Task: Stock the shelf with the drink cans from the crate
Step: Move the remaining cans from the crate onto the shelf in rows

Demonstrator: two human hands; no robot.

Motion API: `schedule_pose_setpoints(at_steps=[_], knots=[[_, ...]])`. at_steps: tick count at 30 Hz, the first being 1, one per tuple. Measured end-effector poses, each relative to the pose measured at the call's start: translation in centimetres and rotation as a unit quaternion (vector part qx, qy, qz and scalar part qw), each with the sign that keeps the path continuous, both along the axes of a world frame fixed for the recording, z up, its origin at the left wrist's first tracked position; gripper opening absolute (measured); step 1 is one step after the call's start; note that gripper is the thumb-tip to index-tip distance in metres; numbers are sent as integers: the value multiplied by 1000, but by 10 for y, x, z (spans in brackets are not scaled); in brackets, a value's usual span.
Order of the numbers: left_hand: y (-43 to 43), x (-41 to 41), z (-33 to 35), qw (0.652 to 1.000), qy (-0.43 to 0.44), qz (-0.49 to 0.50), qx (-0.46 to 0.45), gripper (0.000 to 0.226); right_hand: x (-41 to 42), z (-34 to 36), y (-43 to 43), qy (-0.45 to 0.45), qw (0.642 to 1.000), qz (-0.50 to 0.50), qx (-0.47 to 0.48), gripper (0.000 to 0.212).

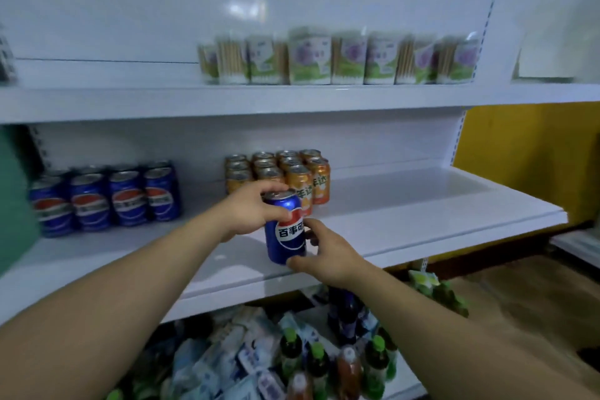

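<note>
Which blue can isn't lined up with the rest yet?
The blue can gripped by the left hand and right hand; the other blue cans stand together far left.

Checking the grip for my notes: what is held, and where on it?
Blue cola can: left hand grips its top, right hand its lower side.

A blue cola can (285,230) with a red, white and blue emblem, slightly tilted, sits at the front edge of the white middle shelf (422,214). The left hand (250,211) grips its top and the right hand (328,253) its base. On the shelf, more blue cans (107,201) stand at the left, and orange cans (279,172) cluster just behind.
</note>
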State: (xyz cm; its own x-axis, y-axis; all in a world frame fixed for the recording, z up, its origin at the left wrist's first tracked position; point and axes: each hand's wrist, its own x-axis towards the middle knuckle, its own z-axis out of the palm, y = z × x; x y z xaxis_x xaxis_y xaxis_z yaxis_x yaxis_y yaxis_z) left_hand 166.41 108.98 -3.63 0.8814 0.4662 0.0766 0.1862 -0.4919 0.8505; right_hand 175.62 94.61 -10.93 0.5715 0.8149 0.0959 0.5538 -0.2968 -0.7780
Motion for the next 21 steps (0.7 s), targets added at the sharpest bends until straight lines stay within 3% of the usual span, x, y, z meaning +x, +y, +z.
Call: schedule_pose_setpoints(at_steps=[4, 8, 17, 21], knots=[[34, -40, -6, 998, 36, 45, 27, 57, -13, -12, 44, -82, 989, 27, -116, 82], [63, -77, -12, 993, 37, 107, 42, 52, -33, -22, 80, -199, 953, 44, -225, 76], [120, -169, -15, 975, 31, 213, 50, 59, -105, -24, 157, -275, 909, 128, -287, 77], [140, -205, -18, 966, 19, 255, 46, 44, -134, -23, 187, -280, 903, 175, -275, 82]])
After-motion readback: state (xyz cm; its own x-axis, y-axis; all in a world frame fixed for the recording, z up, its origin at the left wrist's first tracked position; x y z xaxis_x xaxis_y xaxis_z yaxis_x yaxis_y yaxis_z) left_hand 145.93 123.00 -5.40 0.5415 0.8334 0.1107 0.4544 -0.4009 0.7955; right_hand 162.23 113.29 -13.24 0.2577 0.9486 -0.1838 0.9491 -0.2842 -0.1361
